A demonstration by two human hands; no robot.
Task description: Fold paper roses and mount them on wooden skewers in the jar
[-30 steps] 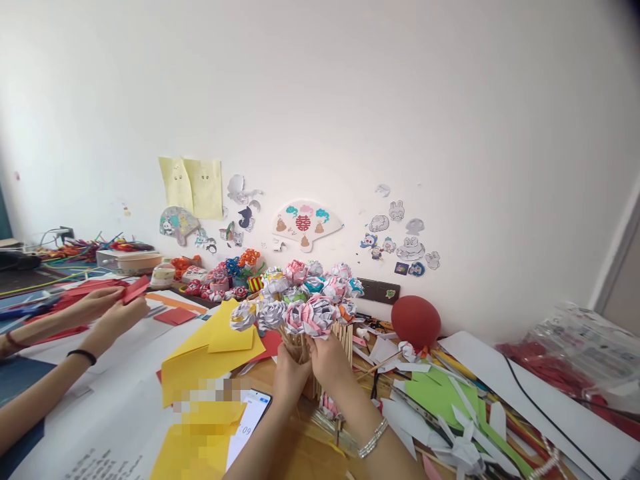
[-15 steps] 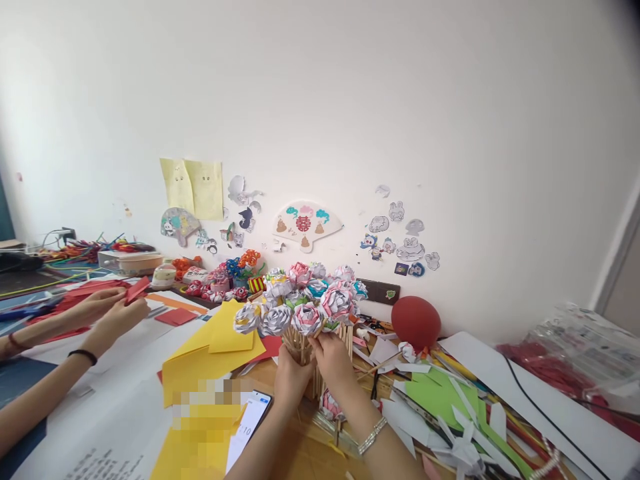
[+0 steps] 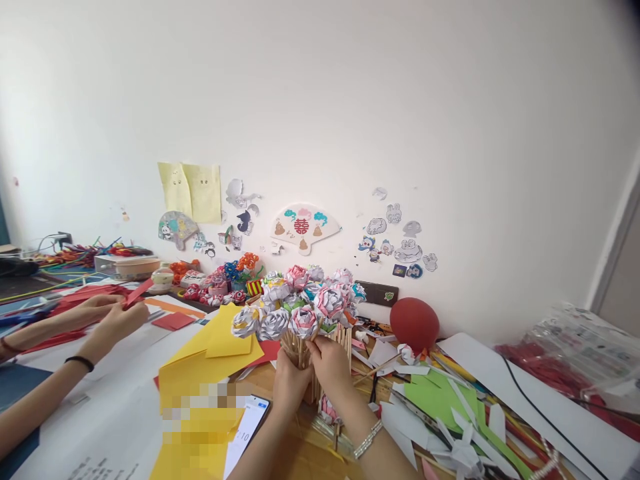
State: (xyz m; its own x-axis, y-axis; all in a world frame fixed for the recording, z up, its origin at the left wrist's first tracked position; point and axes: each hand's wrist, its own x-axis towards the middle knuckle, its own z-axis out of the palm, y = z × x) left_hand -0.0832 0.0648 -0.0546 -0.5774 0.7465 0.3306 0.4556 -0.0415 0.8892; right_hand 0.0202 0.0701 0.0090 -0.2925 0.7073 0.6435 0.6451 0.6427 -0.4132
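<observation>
A bunch of paper flowers [image 3: 304,321] on thin wooden sticks stands upright in front of me, white blooms with pink, yellow, blue and green edges. My left hand [image 3: 290,381] is wrapped round the stems just under the blooms. Close beside it, my right hand [image 3: 330,363] pinches a stick at the right side of the bunch; its fingertips partly hide what they grip. More sticks stand packed behind my hands. Below my right wrist lies another pink and white paper flower [image 3: 329,408].
Yellow paper [image 3: 200,373] and a phone [image 3: 253,417] lie to the left. Another person's hands [image 3: 113,317] hold red paper at far left. A red balloon [image 3: 414,323], green paper scraps [image 3: 440,397], a loose paper flower [image 3: 406,353] and a white board [image 3: 530,393] are on the right.
The view has shifted slightly. My hands stay at the stems, the right one still pinching at the bunch's side. The other person's hands have barely moved.
</observation>
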